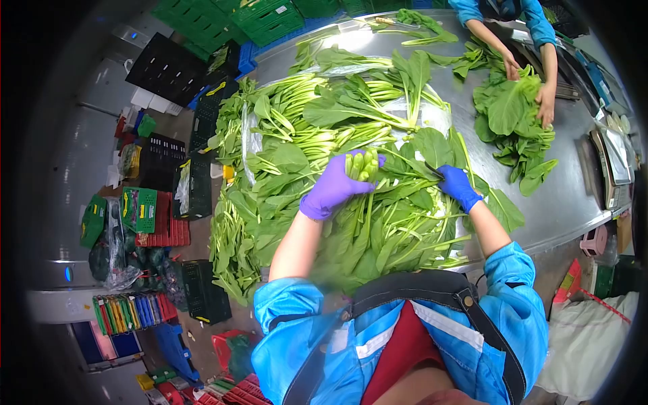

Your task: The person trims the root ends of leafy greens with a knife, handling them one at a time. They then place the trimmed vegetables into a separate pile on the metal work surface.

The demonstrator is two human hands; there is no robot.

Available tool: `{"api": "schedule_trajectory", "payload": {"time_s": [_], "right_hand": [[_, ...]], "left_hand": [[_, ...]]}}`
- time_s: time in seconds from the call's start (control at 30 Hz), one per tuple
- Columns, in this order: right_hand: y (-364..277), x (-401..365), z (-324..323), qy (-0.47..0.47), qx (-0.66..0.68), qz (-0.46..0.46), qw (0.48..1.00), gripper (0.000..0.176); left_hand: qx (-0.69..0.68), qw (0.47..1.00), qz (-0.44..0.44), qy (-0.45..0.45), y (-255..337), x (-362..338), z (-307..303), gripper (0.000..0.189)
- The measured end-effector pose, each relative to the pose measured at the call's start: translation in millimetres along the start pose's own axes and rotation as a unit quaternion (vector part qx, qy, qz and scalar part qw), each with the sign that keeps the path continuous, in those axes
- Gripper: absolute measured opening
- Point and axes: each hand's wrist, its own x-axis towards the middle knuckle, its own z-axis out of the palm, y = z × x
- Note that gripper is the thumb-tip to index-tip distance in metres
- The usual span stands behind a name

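Note:
My left hand (339, 183), in a purple glove, is closed round a bunch of green stems (362, 165), their pale cut ends facing up and the leaves hanging below. To its right my right hand (460, 187), in a blue glove, is closed on a small dark tool (434, 171), perhaps a knife, over the leaves. Under and around both hands spreads a large pile of leafy greens (290, 158) on the metal table (496, 138). Parts of clear plastic sheet (251, 138) show between the greens.
Across the table at the upper right, a co-worker's hands (545, 104) hold a leafy bunch (511, 115). Green crates (270, 23) stand beyond the far edge, black crates (204, 182) along the left. A white sack (584, 344) lies at the lower right.

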Motion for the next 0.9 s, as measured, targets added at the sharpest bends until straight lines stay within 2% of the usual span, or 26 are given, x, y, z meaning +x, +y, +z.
{"api": "schedule_trajectory", "payload": {"time_s": [0.03,0.1,0.13,0.17,0.23,0.27,0.3,0.37,0.4,0.43,0.5,0.6,0.7,0.73,0.77,0.83,0.87,0.9], "right_hand": [[-11,-1,-16,0.002,0.0,0.001,1.0,0.03],[-36,4,-53,-0.053,0.152,0.076,0.984,0.032],[-46,4,-65,-0.025,0.22,0.085,0.972,0.034],[-58,8,-78,-0.022,0.22,0.087,0.971,0.034],[-75,19,-100,-0.008,0.141,0.033,0.989,0.029],[-69,25,-90,0.081,0.042,0.01,0.996,0.024],[-67,24,-84,0.086,0.039,0.012,0.995,0.024],[-65,19,-69,0.155,-0.006,0.033,0.987,0.022],[-49,18,-48,0.096,-0.006,0.012,0.995,0.027],[-49,12,-39,-0.016,0.01,0.019,1.0,0.034],[-54,-2,-20,-0.081,0.009,0.061,0.995,0.041],[-42,2,-9,-0.093,0.092,0.087,0.988,0.045],[-32,11,-16,-0.069,0.151,0.065,0.984,0.045],[-24,10,-9,-0.032,0.113,0.007,0.993,0.06],[-20,8,-6,-0.03,0.11,0.008,0.993,0.06],[-24,5,-5,-0.119,0.058,0.045,0.99,0.075],[-26,2,-4,-0.107,0.099,0.002,0.989,0.082],[-32,2,-9,-0.109,0.098,0.0,0.989,0.082]], "left_hand": [[-0.038,0.999,-0.014,-0.014,4,1,1,0.05],[-0.023,0.999,0.021,-0.025,2,9,6,0.051],[0.008,0.998,0.039,-0.047,2,13,11,0.051],[0.038,0.995,0.056,-0.071,1,18,17,0.051],[0.023,0.994,0.032,-0.1,-14,32,31,0.049],[0.126,0.985,0.027,-0.11,-26,41,36,0.049],[0.229,0.966,0.022,-0.118,-33,48,39,0.049],[0.284,0.952,0.022,-0.113,-41,55,40,0.049],[0.236,0.966,0.021,-0.106,-49,55,36,0.048],[0.186,0.977,0.017,-0.1,-52,52,34,0.048],[0.156,0.981,0.012,-0.111,-53,50,28,0.046],[0.123,0.989,0.008,-0.082,-39,47,26,0.047],[0.13,0.987,0.004,-0.089,-42,48,18,0.047],[0.118,0.989,0.0,-0.084,-40,47,18,0.048],[0.117,0.989,0.003,-0.086,-39,46,20,0.048],[0.054,0.996,0.0,-0.078,-31,43,22,0.047],[0.053,0.996,0.002,-0.076,-31,43,21,0.047],[0.069,0.995,0.003,-0.074,-31,43,19,0.046]]}}
